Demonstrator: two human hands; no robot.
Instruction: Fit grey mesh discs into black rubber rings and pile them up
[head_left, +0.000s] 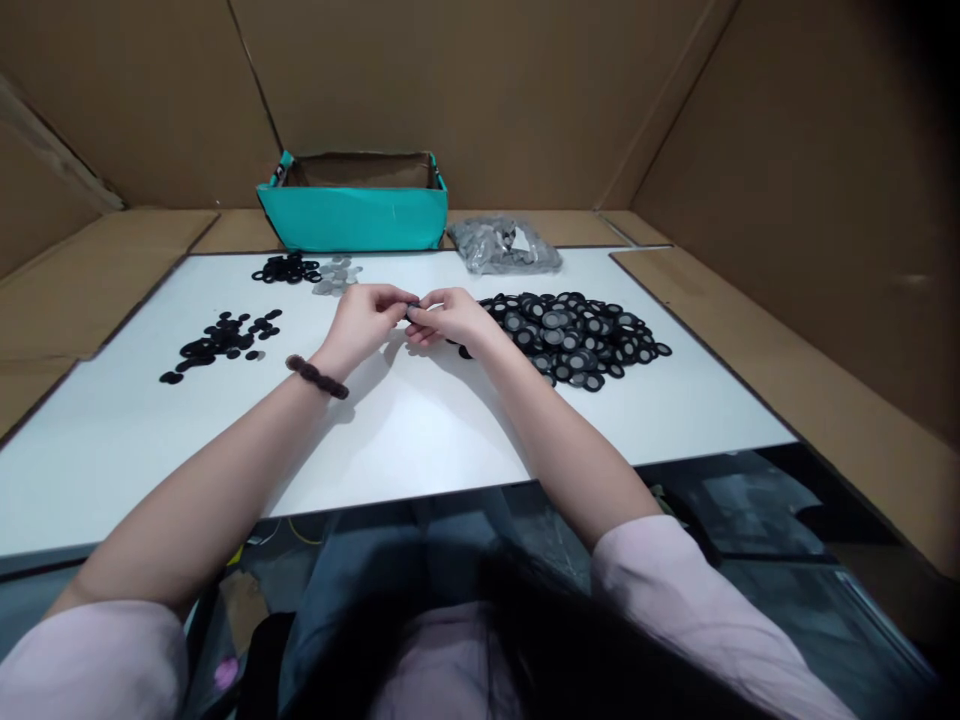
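My left hand [369, 318] and my right hand [452, 317] meet above the middle of the white table. Both pinch one small black disc [411, 308], mostly covered by my fingers. To the right of my right hand spreads a big heap of black rings with grey centres [566, 335], partly behind that wrist. Left of my left hand lie scattered plain black discs [221, 340]. Farther back are a small pile of black rings [287, 268] and some pale translucent discs [337, 275].
A turquoise open box [356, 218] stands at the back against the cardboard wall. Beside it lies a clear plastic bag [504, 245] of grey pieces. Cardboard panels enclose the white table [420, 430] on the left, back and right; its front edge is near my body.
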